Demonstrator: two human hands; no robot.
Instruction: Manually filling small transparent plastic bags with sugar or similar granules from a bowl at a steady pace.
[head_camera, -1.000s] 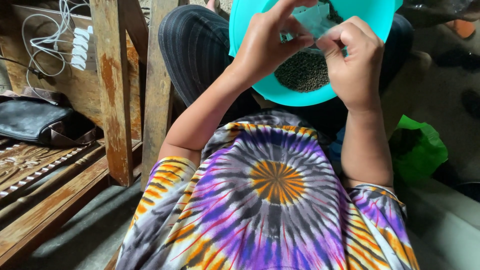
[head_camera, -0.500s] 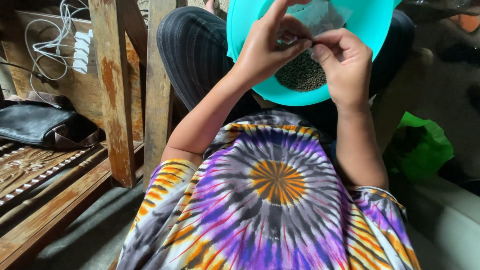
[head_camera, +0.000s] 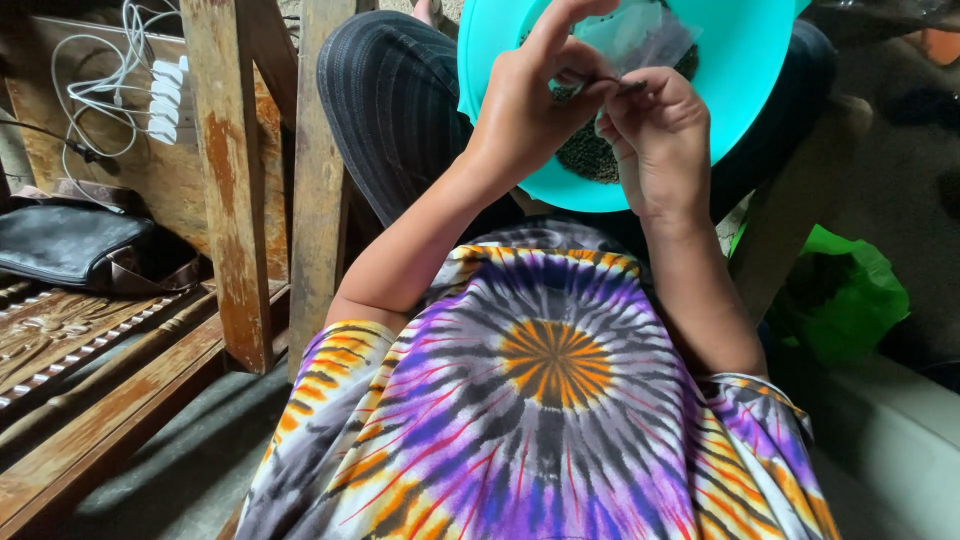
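A turquoise plastic bowl (head_camera: 745, 90) rests on my lap and holds a heap of small dark seeds (head_camera: 590, 155). Above it, both hands pinch the rim of a small clear plastic bag (head_camera: 650, 35). My left hand (head_camera: 530, 95) grips the bag's near edge with thumb and fingers. My right hand (head_camera: 660, 140) holds the edge just beside it, fingers curled. The bag's lower part is hidden behind my hands.
Worn wooden posts (head_camera: 230, 180) stand at left beside a carved wooden bench (head_camera: 90, 370). A black bag (head_camera: 80, 245) lies on the bench, with white cables and chargers (head_camera: 150, 85) behind it. A green plastic bag (head_camera: 845, 295) sits at right on the grey floor.
The hands and the bag have risen slightly over the bowl and drawn closer together. The view has tilted a little, shifting the bowl toward the top edge.
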